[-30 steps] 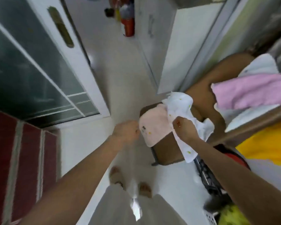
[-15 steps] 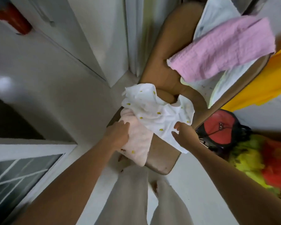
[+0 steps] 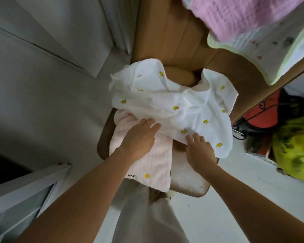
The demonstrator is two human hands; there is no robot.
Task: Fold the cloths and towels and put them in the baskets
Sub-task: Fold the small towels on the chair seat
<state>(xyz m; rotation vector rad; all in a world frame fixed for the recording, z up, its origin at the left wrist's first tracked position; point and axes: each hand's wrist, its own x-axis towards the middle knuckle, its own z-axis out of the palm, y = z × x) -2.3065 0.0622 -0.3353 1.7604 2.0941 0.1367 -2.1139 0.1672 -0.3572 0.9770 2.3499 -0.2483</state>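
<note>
Left hand [image 3: 139,139], centre frame, is resting flat with straight fingers on the pink towel [image 3: 147,160], which is overhanging the brown seat [image 3: 188,174] and risks sliding off. Right hand [image 3: 198,148] is pressing spread fingers on the crumpled white cloth [image 3: 174,104]. Piled cloths [image 3: 249,18], upper right, are crowding the folding room. No basket is clearly showing.

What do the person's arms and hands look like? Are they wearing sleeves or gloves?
No sleeves or gloves show. Both forearms are bare all the way to the picture's edge. The left hand and the right hand are bare too, with no rings, watch or bracelets that I can see.
</note>
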